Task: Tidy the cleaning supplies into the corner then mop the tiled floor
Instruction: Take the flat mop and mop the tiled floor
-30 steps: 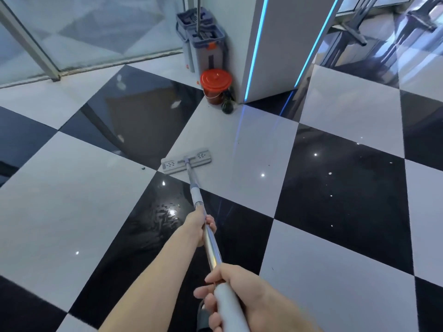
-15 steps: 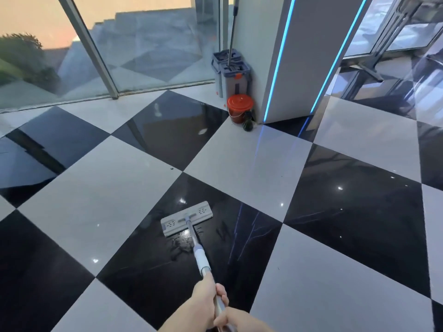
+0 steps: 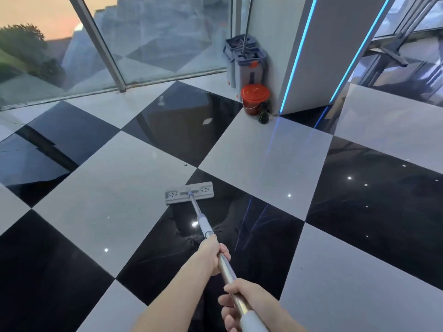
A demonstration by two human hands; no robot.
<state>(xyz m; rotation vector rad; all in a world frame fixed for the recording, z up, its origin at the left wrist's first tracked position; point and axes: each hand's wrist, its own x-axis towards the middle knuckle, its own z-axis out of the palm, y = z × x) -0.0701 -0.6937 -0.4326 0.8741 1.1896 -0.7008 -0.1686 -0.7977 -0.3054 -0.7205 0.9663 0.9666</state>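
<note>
A flat grey mop head (image 3: 189, 193) lies on the glossy black-and-white tiled floor (image 3: 263, 159), at the far corner of a black tile that looks wet. Its metal handle (image 3: 226, 267) runs back toward me. My left hand (image 3: 214, 254) grips the handle further down, and my right hand (image 3: 242, 300) grips it near the white top end. In the far corner stand two grey mop buckets (image 3: 249, 65), a red lidded bucket (image 3: 254, 98) and a small dark bottle (image 3: 263, 116).
A white pillar with blue light strips (image 3: 318, 51) rises right of the supplies. A glass wall with a slanted metal frame (image 3: 100, 44) closes the far side. A second mop pole (image 3: 247, 22) stands in the grey buckets. A small speck (image 3: 185, 165) lies on a white tile.
The mop head was pulled back from the white tile onto the black tile, then pushed slightly forward again. The view tilted up, then came down so both hands show more fully.
</note>
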